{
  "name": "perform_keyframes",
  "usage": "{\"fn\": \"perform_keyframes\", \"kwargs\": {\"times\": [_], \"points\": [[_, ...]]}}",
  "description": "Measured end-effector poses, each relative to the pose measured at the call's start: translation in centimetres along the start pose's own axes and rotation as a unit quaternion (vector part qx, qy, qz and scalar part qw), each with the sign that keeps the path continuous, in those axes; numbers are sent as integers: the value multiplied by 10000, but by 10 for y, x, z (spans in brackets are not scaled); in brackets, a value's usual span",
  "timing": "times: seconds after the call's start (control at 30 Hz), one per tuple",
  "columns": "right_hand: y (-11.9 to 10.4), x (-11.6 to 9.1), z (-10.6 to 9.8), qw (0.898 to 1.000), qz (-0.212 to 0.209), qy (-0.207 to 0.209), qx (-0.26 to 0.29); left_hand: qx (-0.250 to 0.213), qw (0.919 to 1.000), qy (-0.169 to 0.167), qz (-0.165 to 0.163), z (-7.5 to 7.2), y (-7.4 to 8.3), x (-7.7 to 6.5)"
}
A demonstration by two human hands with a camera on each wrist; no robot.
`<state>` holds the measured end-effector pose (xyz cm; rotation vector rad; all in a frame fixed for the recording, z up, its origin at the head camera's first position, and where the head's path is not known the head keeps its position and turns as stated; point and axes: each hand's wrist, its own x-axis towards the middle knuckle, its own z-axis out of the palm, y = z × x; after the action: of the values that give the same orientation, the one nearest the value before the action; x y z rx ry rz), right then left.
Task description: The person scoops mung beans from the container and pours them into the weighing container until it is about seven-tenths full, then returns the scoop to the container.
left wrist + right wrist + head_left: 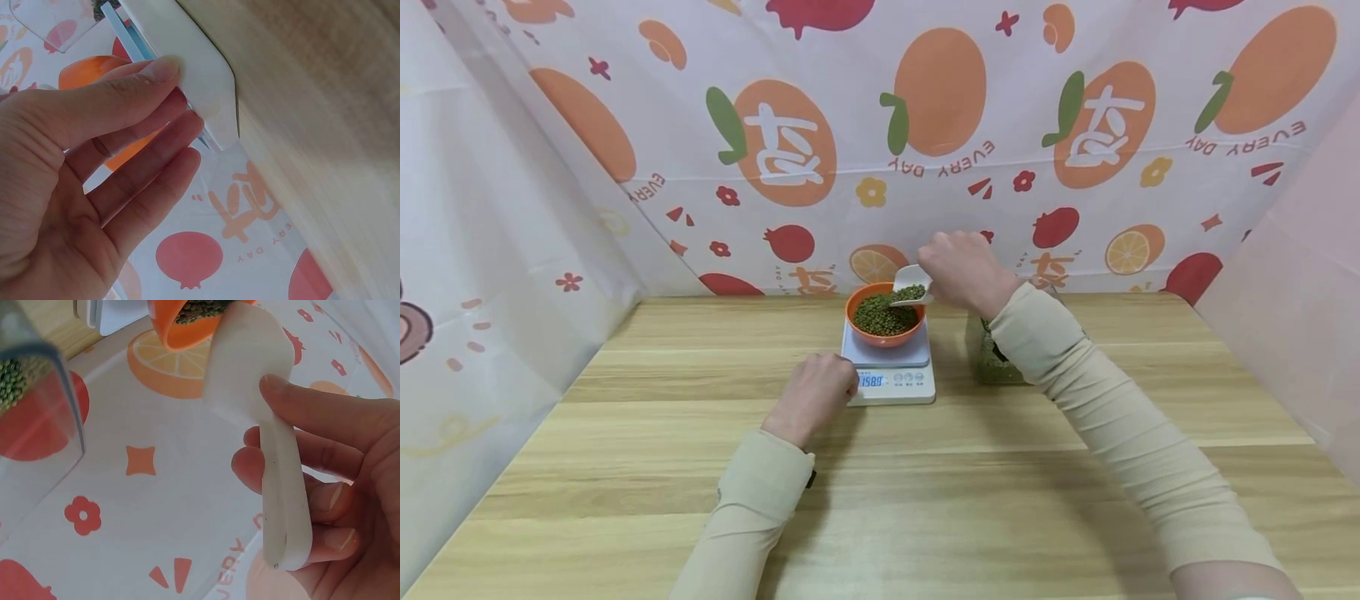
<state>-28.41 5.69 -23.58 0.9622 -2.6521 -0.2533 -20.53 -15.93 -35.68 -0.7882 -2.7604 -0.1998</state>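
Note:
The right hand grips the handle of a white scoop, fingers and thumb wrapped around it. The scoop tilts at the right rim of an orange bowl, with mung beans in its mouth. More mung beans lie heaped in the bowl, which sits on the platform of a white kitchen scale with lit digits. At the scale's front left corner is the left hand. Its thumb and fingertips touch the scale's side in the left wrist view, the fingers loosely bent.
A clear box with mung beans in it stands to the right of the scale, partly hidden by the right forearm. Fruit-printed cloth hangs behind and beside the wooden table.

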Motion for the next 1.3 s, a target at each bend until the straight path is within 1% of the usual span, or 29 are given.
{"fn": "perform_keyframes", "kwargs": {"times": [0.2, 0.37, 0.53, 0.77, 0.97, 1.17, 1.3], "points": [[2, -3, -4, 9996, -29, -151, -248, 38, 10000, -16, 8, -1, -1, 1], [1, -4, -6, 9992, -41, -140, -384, 22, 10000, -31, 5, -2, 0, 0], [-2, -1, -7, 9988, -115, -66, -466, 38, 10000, -43, -10, -1, 0, -1], [-10, 3, -10, 9979, -246, -186, -562, 72, 10000, -62, -5, -1, 1, 0], [-7, 1, -11, 9976, -211, -62, -661, 115, 9999, 4, 13, -1, 1, 0], [-2, -2, -11, 9977, -80, -19, -670, 104, 9999, -18, -4, -2, 1, 0], [2, -5, -9, 9980, -117, 26, -617, 86, 10000, -27, -12, -2, 1, 0]]}}
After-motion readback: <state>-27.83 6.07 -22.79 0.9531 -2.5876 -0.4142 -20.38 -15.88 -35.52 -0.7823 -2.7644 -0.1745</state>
